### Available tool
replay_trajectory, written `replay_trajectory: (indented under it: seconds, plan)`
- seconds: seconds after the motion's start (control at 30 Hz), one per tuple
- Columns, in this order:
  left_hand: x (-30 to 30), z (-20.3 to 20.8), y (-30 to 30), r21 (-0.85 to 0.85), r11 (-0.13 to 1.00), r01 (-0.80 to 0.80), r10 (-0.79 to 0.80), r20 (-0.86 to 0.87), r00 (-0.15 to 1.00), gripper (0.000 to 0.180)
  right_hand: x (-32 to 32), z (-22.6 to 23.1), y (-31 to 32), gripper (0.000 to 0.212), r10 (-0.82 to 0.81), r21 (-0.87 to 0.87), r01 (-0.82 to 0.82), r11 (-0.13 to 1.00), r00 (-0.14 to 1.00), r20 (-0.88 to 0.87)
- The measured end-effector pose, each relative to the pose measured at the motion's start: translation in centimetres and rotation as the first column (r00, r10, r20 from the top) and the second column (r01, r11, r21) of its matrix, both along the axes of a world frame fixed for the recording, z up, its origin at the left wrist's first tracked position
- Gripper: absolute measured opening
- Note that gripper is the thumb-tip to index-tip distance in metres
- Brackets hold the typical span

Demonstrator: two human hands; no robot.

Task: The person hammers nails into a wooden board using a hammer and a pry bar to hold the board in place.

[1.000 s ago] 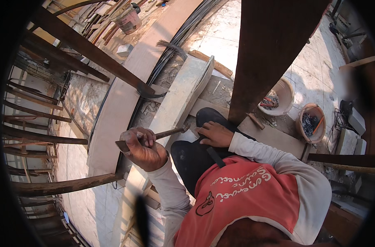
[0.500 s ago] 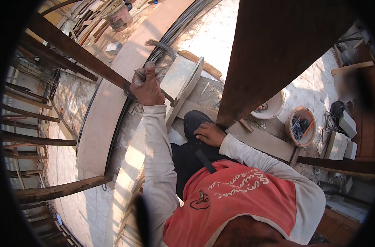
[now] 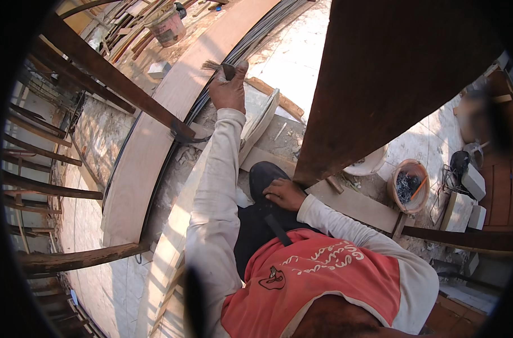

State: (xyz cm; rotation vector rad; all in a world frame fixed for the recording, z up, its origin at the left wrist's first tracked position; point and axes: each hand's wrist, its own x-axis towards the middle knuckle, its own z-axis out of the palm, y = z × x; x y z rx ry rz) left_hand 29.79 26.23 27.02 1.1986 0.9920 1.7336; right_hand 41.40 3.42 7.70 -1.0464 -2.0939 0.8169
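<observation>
Reaching farther and more rightward than before, our left hand (image 3: 229, 94) clamps its fingers on a dark-ended hand tool (image 3: 229, 71) near frayed wire ends (image 3: 209, 65). Nearer and right, our right hand (image 3: 288, 194) rests on our knee (image 3: 262, 173), fingers bent, slightly apart, left of a bucket (image 3: 408, 208).

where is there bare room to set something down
The pale board, between the two dark beams reaching it; the sunlit tiles, between the grey rods and brown panel. Crowded: right of the tub, with blocks and cables.

Pale tiled floor (image 3: 276, 65) with grey rods (image 3: 259, 35), pinkish bucket (image 3: 169, 34) and orange tub (image 3: 408, 208).
</observation>
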Motion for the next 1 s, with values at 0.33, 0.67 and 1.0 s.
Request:
replay_trajectory:
  seconds: [0.33,0.67,1.0]
  plan:
    - [3.6,1.1,3.2,-0.074,0.997,0.0,-0.018,-0.238,0.971,0.035,0.5,0.2,0.1,0.018,0.033,-0.038,-0.033,0.999,0.999,-0.019]
    - [-4.0,3.8,-4.5,-0.074,0.966,0.247,-0.236,0.131,0.963,0.018,0.9,0.4,0.4,0.017,0.032,-0.118,-0.034,0.992,0.999,-0.021]
    - [-7.7,1.3,-8.8,0.178,0.96,0.216,-0.261,0.287,0.922,0.017,0.5,0.6,0.5,0.018,0.032,-0.175,-0.036,0.984,0.999,-0.024]
